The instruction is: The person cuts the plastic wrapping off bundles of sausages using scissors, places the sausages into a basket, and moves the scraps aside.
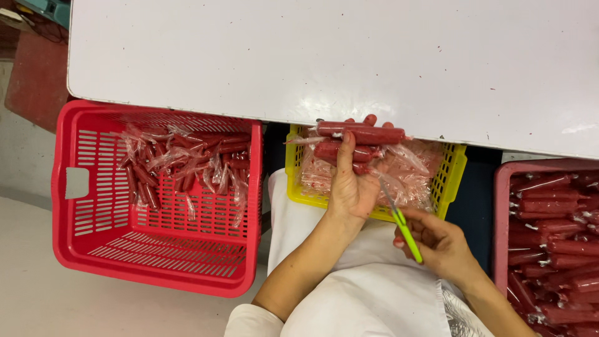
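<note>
Left hand (353,181) gripping a small stack of dark red sausage-shaped sticks in clear plastic wrap (359,140), fingers (345,150) clamped around them, thumb lying up along the near side, fingertips showing over the top stick. Stack being held level, lengthwise left to right, just above the yellow slotted plastic basket (454,168) and right at the near edge of the white tabletop (312,56). Clear wrapper ends sticking out at both ends of the stack.

Right hand (440,243) holding small scissors with bright green handles (402,224), fingers closed around the handles, blades pointing up and left toward the heel of the left hand; impossible to tell whether the blades are open. Right hand sitting below and to the right of the left one, over a white apron-covered lap (349,287).

Yellow basket holding a heap of crumpled clear plastic wrappers (418,171) with reddish traces. Large red slotted plastic crate (93,237) standing to the left, holding a loose pile of wrapped red sticks (181,162) along its far side, near half bare. Pink plastic crate (502,206) at the right edge packed with more wrapped red sticks (555,243), lying mostly sideways.
</note>
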